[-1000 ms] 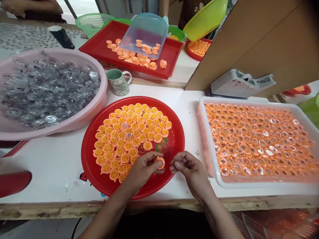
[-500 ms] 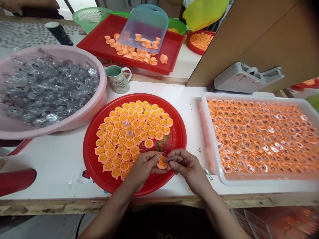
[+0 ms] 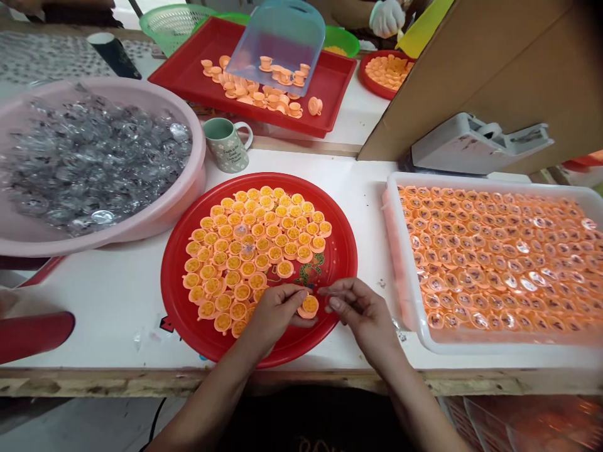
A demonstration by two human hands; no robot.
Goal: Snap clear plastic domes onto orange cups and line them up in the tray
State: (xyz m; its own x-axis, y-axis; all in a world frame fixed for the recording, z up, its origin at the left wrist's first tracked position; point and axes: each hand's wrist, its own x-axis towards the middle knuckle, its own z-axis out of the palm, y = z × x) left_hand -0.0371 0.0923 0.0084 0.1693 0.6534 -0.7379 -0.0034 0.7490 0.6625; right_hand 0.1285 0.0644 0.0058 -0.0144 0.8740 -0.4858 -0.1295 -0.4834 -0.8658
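Note:
Over the near right part of a round red tray (image 3: pixel 342 251), my left hand (image 3: pixel 272 317) pinches a small orange toy teacup (image 3: pixel 309 304) with a saucer base and a yellow inside. Close by on the right is my right hand (image 3: pixel 365 317), a small gap away from that cup. Its thumb and forefinger are drawn together; whatever they hold is too small to make out. Many similar toy teacups (image 3: pixel 248 269) cover the tray's left and middle, and a couple carry a clear, shiny piece on top.
To the right stands a white bin (image 3: pixel 426 336) of toy teacups with clear covers. A pink basin (image 3: pixel 195 169) of clear plastic pieces is at left. Behind are a green mug (image 3: pixel 227 147), a red rectangular tray (image 3: pixel 339 75), a tape dispenser (image 3: pixel 475 147) and another person's gloved hand (image 3: pixel 387 19).
My right hand has drawn back slightly from the teacup, which my left hand still holds. A gloved hand has come into view at the back, and the yellow container there has shifted.

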